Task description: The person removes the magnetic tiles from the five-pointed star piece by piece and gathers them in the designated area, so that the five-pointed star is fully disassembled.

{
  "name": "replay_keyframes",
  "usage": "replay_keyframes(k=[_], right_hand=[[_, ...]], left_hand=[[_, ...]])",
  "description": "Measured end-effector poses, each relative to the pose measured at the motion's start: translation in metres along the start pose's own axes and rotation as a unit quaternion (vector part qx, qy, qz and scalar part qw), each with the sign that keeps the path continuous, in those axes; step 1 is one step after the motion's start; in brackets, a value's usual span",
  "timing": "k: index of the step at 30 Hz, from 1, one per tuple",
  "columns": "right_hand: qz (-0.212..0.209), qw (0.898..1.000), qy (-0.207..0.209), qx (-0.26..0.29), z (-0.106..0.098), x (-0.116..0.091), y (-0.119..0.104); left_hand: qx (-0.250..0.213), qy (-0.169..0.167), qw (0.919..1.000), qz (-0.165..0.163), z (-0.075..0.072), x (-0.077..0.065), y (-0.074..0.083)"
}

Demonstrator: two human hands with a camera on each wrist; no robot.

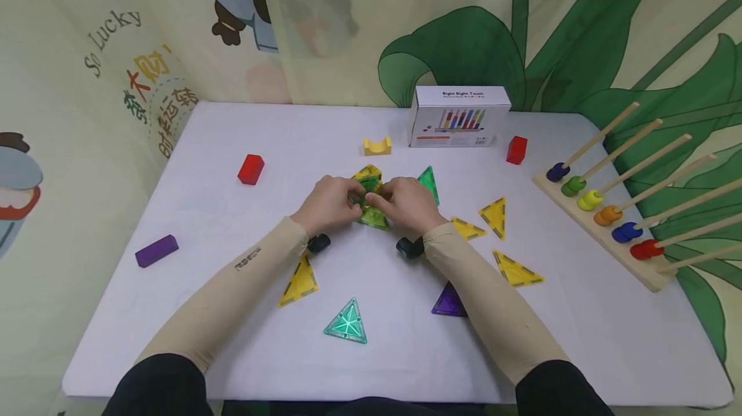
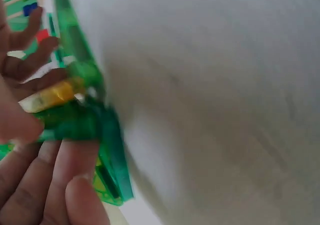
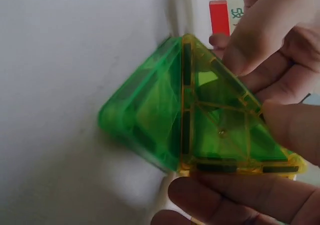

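Note:
Between my two hands, near the table's middle, is a joined cluster of see-through green and yellow magnetic tiles (image 1: 373,217). My left hand (image 1: 329,202) pinches its left side with thumb and fingers. From the right, my right hand (image 1: 408,203) grips the same cluster. In the right wrist view a yellow triangular tile (image 3: 225,135) meets a green tile (image 3: 145,110) along one edge, with thumb and fingers at the yellow tile's edges. A green tile (image 2: 114,155) shows blurred beside the fingers in the left wrist view. Another green triangle (image 1: 429,183) is just beyond my right hand.
Yellow triangles (image 1: 494,216) lie right; another (image 1: 300,283) is by my left forearm. Nearer me are a teal triangle (image 1: 348,322) and a purple triangle (image 1: 449,302). Around stand red blocks (image 1: 251,169), a purple block (image 1: 156,251), a yellow arch (image 1: 377,145), a box (image 1: 458,116) and a peg rack (image 1: 603,229).

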State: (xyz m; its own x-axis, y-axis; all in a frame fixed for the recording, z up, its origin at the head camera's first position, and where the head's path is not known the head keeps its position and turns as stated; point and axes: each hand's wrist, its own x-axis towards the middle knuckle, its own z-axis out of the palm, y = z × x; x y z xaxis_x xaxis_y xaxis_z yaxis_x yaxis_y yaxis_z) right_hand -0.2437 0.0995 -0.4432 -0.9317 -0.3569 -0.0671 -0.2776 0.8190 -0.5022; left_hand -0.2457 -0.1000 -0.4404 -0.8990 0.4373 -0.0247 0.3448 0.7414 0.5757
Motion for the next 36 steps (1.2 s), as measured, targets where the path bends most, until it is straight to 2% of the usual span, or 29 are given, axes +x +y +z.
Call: replay_keyframes(k=[5,12,17,20,24,26,30,32,36], right_hand=[[0.0,1.0,-0.014,0.001,-0.003,0.0,0.001],[0.023,0.998,-0.041,0.028,-0.007,-0.004,0.005],[0.014,0.998,-0.053,0.029,-0.006,-0.011,0.005],[-0.002,0.998,-0.056,0.031,-0.004,-0.013,0.004],[-0.012,0.998,-0.054,0.039,-0.001,-0.016,0.004],[-0.01,0.998,-0.053,0.041,0.001,-0.017,0.005],[-0.003,0.997,-0.053,0.053,0.002,-0.021,0.003],[-0.004,0.996,-0.06,0.064,0.003,-0.023,0.002],[-0.017,0.994,-0.075,0.083,0.005,-0.024,0.002]], left_hand=[[0.024,0.012,0.9996,0.008,-0.003,0.0,0.0],[0.006,0.004,0.9997,-0.024,-0.007,0.0,0.0],[0.004,0.013,0.9997,-0.021,-0.007,-0.001,-0.001],[0.006,0.031,0.9994,-0.014,-0.008,-0.006,-0.001],[0.009,0.052,0.9986,-0.003,-0.012,-0.018,0.0],[0.01,0.035,0.9993,0.002,-0.012,-0.024,0.002],[0.004,-0.041,0.9991,0.005,-0.004,-0.029,0.005],[0.003,-0.065,0.9979,0.006,0.002,-0.029,0.005],[0.01,-0.063,0.9979,0.006,0.008,-0.029,0.004]])
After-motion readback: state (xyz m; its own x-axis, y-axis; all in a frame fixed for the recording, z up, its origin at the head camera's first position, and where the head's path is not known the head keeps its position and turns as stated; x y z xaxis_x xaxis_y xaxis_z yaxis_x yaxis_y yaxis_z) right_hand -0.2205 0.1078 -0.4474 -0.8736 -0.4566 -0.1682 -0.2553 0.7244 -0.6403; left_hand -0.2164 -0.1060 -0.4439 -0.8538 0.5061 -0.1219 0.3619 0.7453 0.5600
